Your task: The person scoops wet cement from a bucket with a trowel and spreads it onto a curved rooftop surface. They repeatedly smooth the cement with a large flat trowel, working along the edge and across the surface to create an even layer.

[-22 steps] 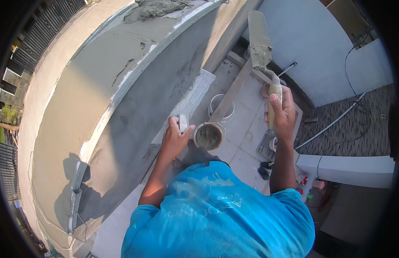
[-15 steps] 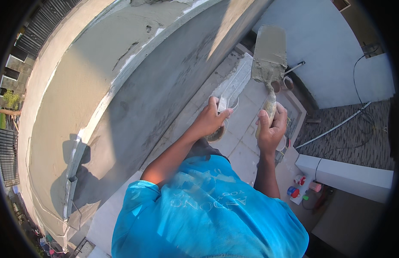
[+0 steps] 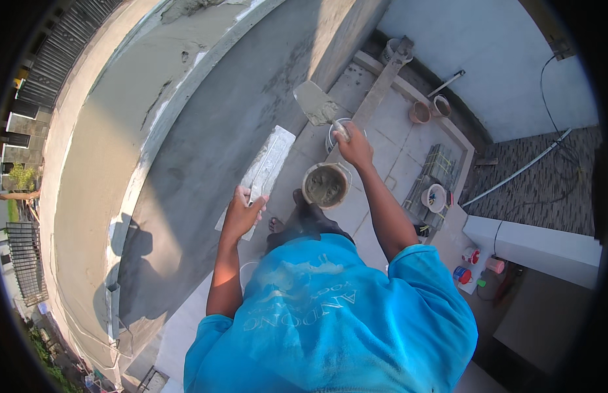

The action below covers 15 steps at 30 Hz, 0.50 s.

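Note:
My left hand grips the handle of a long, pale plastering float, held angled beside the grey wall. My right hand is closed on the trowel's handle; the trowel blade, smeared with grey mortar, points up and left. Below and between my hands sits a round bucket holding wet mortar. Behind the right hand another white bucket is partly hidden.
A curved ledge of fresh render runs down the left. A plank crosses the tiled floor. Pots, bundled materials, a loose pipe and cables lie on the right, near a white step.
My right hand has moved leftward with the trowel, whose blade now tilts left. The left hand and float, raised rightward half a second ago, are now farther left and lower.

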{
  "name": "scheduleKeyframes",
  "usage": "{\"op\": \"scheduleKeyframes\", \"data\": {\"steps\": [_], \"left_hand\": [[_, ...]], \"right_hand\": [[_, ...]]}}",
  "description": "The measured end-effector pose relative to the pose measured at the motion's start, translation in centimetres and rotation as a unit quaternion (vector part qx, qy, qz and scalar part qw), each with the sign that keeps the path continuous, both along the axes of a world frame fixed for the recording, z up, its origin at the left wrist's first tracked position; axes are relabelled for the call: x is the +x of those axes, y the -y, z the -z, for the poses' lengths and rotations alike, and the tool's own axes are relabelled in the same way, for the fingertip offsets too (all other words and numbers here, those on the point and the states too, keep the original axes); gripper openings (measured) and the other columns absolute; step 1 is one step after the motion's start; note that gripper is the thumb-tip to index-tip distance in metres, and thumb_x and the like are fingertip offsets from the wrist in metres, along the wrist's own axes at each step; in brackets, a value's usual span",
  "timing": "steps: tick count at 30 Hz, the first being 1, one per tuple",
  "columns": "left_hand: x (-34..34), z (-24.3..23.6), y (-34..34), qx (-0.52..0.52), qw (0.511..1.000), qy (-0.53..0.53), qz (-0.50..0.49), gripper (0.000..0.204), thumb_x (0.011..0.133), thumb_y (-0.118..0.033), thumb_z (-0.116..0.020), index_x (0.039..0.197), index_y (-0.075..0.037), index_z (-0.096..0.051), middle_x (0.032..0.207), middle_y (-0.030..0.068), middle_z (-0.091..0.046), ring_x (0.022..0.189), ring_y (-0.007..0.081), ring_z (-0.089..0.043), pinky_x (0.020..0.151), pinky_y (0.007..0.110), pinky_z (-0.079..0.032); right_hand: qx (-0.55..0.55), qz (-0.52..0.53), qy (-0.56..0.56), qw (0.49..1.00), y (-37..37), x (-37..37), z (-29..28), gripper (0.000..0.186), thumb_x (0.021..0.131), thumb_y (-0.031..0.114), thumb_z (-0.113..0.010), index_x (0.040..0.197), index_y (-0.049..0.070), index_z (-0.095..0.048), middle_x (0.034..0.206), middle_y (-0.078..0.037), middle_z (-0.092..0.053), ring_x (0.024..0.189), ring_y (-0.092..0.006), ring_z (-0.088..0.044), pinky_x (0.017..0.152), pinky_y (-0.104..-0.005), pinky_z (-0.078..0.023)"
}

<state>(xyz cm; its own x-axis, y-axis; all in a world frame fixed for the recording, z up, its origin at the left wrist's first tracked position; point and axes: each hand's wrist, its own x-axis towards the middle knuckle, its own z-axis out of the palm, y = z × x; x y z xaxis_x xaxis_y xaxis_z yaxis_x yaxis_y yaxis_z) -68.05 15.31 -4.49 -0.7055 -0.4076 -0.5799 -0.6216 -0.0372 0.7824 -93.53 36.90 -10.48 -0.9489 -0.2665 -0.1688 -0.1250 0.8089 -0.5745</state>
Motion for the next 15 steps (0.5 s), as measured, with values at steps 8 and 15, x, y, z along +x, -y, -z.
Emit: {"op": "scheduleKeyframes", "data": {"steps": [8, 15], "left_hand": [[6.2, -0.4, 0.4, -0.010, 0.996, 0.021, -0.086, 0.041, 0.091, -0.021, -0.073, 0.108, 0.003, -0.044, 0.079, 0.0077, -0.064, 0.056, 0.0092, -0.056, 0.048, 0.025, -0.044], [6.4, -0.6, -0.4, -0.009, 0.994, 0.013, -0.107, 0.036, 0.092, -0.022, -0.070, 0.107, 0.001, -0.046, 0.079, 0.0072, -0.063, 0.059, 0.0106, -0.057, 0.053, 0.027, -0.046]], "right_hand": [[0.140, -0.145, -0.005, 0.979, 3.3, -8.7, 0.2, 0.043, 0.090, 0.046, -0.066, 0.125, 0.022, -0.065, 0.113, -0.013, -0.072, 0.111, -0.0368, -0.066, 0.090, -0.0520, -0.050], [0.151, -0.150, 0.013, 0.977, 5.0, -9.5, -1.0, 0.046, 0.087, 0.048, -0.068, 0.126, 0.024, -0.068, 0.117, -0.011, -0.073, 0.114, -0.0341, -0.066, 0.093, -0.0493, -0.050]]}}
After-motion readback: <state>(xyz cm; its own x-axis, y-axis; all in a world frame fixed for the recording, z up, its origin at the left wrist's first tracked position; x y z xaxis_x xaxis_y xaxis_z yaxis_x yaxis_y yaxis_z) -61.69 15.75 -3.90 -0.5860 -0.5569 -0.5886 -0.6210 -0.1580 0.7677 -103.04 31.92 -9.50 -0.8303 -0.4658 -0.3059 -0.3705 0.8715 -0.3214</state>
